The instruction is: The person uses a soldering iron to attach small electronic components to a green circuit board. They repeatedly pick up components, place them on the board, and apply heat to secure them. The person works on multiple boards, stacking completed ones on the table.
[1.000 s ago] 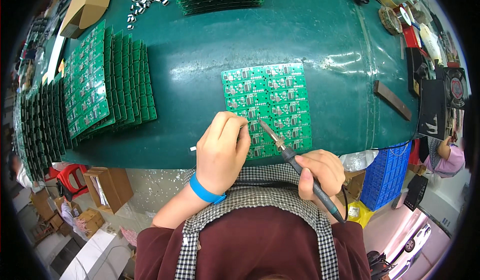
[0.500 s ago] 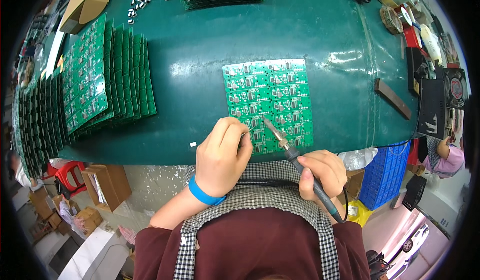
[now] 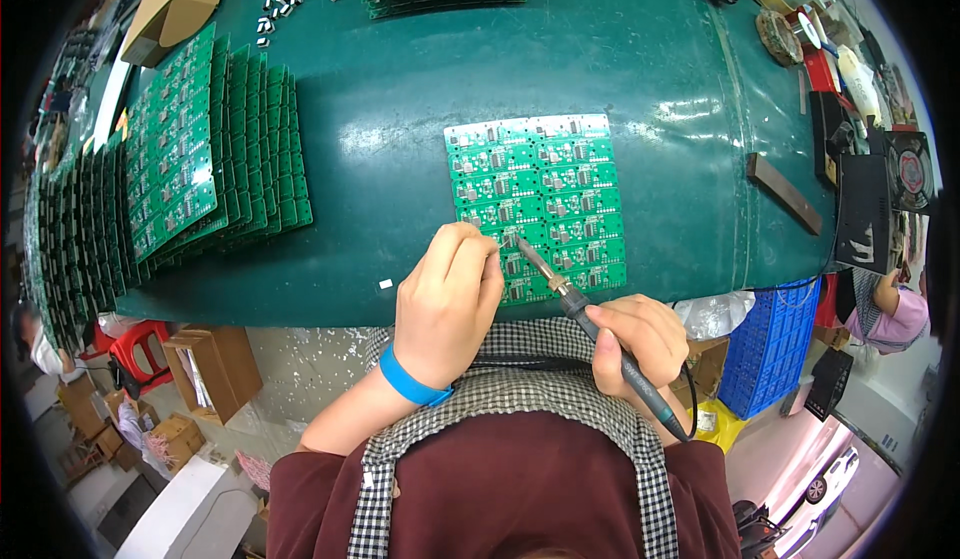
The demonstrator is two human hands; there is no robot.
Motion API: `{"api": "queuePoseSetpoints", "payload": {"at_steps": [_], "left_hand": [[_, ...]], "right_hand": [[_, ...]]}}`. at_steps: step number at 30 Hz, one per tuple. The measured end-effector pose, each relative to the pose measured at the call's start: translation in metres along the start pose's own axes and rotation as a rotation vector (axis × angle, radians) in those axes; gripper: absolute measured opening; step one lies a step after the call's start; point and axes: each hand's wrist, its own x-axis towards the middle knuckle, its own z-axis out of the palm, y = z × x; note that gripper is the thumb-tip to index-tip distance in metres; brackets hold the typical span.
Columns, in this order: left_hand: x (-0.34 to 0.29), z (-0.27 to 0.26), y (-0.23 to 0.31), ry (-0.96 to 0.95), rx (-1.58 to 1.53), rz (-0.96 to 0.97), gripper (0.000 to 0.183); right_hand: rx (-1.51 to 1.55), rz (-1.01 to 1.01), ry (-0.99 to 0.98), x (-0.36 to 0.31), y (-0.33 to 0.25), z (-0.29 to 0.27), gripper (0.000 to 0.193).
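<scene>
Circuit board panel (image 3: 582, 177) lies flat on the tabletop (image 3: 370, 79) directly in front of me, its near left part hidden by my left hand (image 3: 445, 289). That hand's thumb and fingers are drawn together in a pinch over the panel; whether anything thin sits between them, I cannot tell. My right hand (image 3: 642, 339) grips the soldering iron (image 3: 576, 304) by its dark handle, metal tip slanting to the panel; contact or a slight gap, not resolvable. Handling, my estimate: panel light, thin and fairly stiff, smooth enough to slide on the tabletop; small raised parts fragile, seams between units probably apt to snap if bent. Best hold: opposite outer edges, no pressure on the parts. Iron: light, grip on the handle only; metal end presumably hot.
</scene>
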Motion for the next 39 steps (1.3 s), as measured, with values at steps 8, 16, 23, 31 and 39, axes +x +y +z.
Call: {"api": "queuePoseSetpoints", "payload": {"at_steps": [8, 16, 23, 31, 39], "left_hand": [[-0.001, 0.003, 0.002, 0.026, 0.063, -0.007, 0.013], [-0.002, -0.001, 0.003, 0.049, -0.009, 0.01, 0.012], [-0.005, -0.001, 0.002, 0.046, -0.012, 0.018, 0.012], [-0.016, -0.004, 0.004, 0.03, -0.07, 0.027, 0.017], [-0.015, 0.001, 0.005, 0.042, -0.017, 0.024, 0.016]], "right_hand": [[-0.014, -0.026, 0.01, -0.008, -0.003, 0.0, 0.013], [-0.012, -0.013, 0.051, -0.013, -0.008, -0.005, 0.014], [-0.023, -0.001, 0.025, -0.008, -0.008, 0.001, 0.014], [-0.024, -0.05, 0.029, -0.018, -0.009, -0.011, 0.014], [-0.021, -0.041, 0.023, -0.02, -0.008, -0.005, 0.014]]}}
